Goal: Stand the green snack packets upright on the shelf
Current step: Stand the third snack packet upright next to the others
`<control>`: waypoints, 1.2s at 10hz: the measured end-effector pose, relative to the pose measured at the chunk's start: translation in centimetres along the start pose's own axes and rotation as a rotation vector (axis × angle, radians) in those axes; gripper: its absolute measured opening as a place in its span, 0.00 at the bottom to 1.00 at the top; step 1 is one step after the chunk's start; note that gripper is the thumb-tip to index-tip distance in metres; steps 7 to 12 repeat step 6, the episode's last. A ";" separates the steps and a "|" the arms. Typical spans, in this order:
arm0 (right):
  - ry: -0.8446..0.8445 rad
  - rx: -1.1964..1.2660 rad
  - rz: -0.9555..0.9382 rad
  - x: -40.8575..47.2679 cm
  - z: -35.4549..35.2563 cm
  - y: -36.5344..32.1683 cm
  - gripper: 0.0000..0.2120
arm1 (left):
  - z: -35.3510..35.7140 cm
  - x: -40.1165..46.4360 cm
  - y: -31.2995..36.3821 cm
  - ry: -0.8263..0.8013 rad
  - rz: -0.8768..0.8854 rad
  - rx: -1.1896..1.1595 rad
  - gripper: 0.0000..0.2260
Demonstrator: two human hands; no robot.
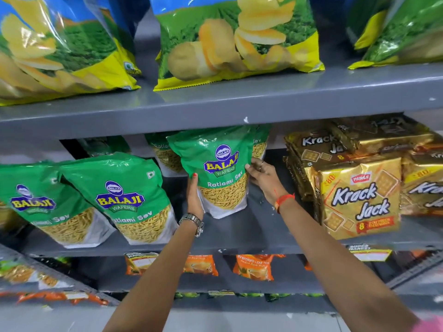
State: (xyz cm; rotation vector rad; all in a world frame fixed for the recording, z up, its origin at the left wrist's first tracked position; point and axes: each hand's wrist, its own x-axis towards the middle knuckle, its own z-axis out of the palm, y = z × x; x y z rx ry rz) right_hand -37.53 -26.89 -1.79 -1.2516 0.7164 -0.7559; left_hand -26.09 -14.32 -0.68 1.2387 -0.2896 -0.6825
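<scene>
On the grey shelf (239, 232), both hands, left (194, 196) and right (262, 179), grip one upright green snack packet (217, 168) by its sides

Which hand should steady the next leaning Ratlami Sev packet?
Left, probably. The left hand sits on the held packet's left edge, nearest the leaning packet; the right hand is on the Krack Jack side.

Grey shelf (251, 232) w/ green packets (124, 200), biscuit packs (359, 200)
</scene>
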 end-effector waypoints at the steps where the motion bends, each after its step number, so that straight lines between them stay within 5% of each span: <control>1: 0.045 0.002 -0.043 -1.4 -0.4 0.3 0.14 | -0.5 -0.4 -0.4 -0.059 -0.024 -0.021 0.18; 3: 0.112 -0.004 -0.101 -6.2 -0.8 0.8 0.08 | -1.5 -3.4 -0.4 -0.144 0.016 0.010 0.20; 5: 0.192 -0.059 -0.158 -9.8 0.3 0.7 0.10 | -2.7 -6.0 0.4 -0.226 0.005 0.161 0.37; 6: 0.225 -0.135 -0.144 -10.3 1.0 0.0 0.16 | -2.6 -7.9 1.2 -0.239 0.085 0.253 0.29; 12: 0.225 -0.135 -0.144 -10.3 1.0 0.0 0.16 | -2.6 -7.9 1.2 -0.239 0.085 0.253 0.29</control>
